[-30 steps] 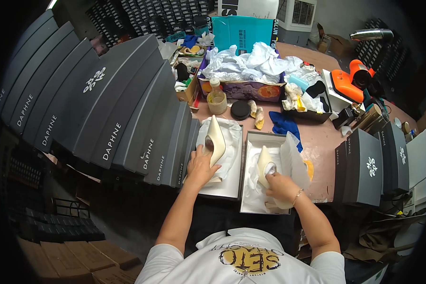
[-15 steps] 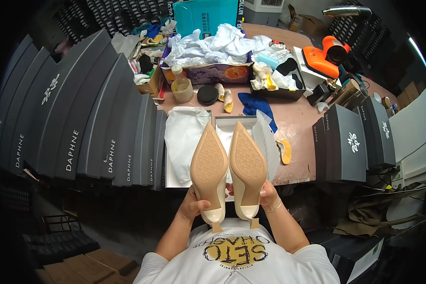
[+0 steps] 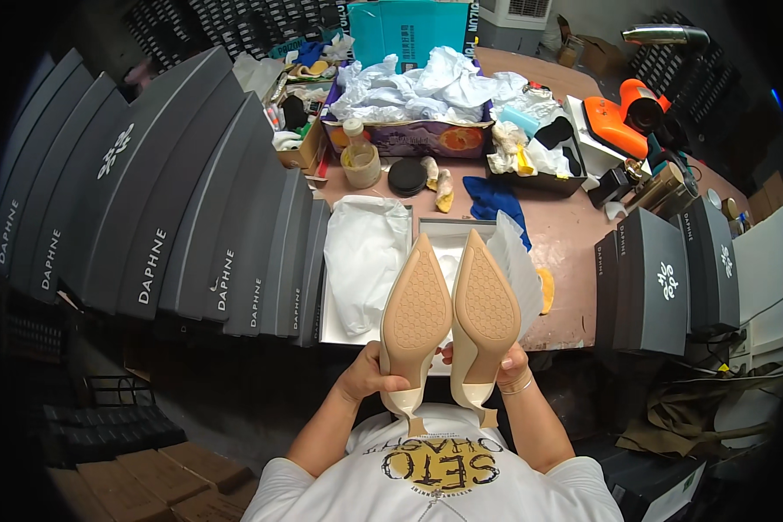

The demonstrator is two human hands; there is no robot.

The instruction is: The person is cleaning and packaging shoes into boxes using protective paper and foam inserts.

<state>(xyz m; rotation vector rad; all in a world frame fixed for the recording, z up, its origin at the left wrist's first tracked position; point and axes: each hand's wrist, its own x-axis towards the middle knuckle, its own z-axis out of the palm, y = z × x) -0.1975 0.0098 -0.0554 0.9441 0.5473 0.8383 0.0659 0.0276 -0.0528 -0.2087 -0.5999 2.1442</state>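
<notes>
Two cream high-heeled shoes are held up side by side, tan soles facing me and pointed toes away. My left hand point(image 3: 371, 374) is closed round the left shoe point(image 3: 416, 304), its thumb across the arch. The right shoe point(image 3: 485, 304) sits in my closed right hand point(image 3: 509, 365), whose fingers partly show behind it. Both heels point down toward my white shirt. Just beyond the shoes lies an open shoebox point(image 3: 335, 326) lined with white tissue paper point(image 3: 364, 257); the shoes hide part of it.
Grey shoeboxes point(image 3: 148, 200) stand in a row at left, more shoeboxes point(image 3: 651, 278) at right. On the table point(image 3: 561, 296) are a bottle point(image 3: 360, 165), a black round tin point(image 3: 406, 177), a blue cloth point(image 3: 498, 202), a purple carton point(image 3: 409, 139) of crumpled paper and an orange device point(image 3: 616, 126).
The view has shifted, so the table and boxes appear farther right. Both hands keep hold of the shoes, soles still toward me, with little change in their pose.
</notes>
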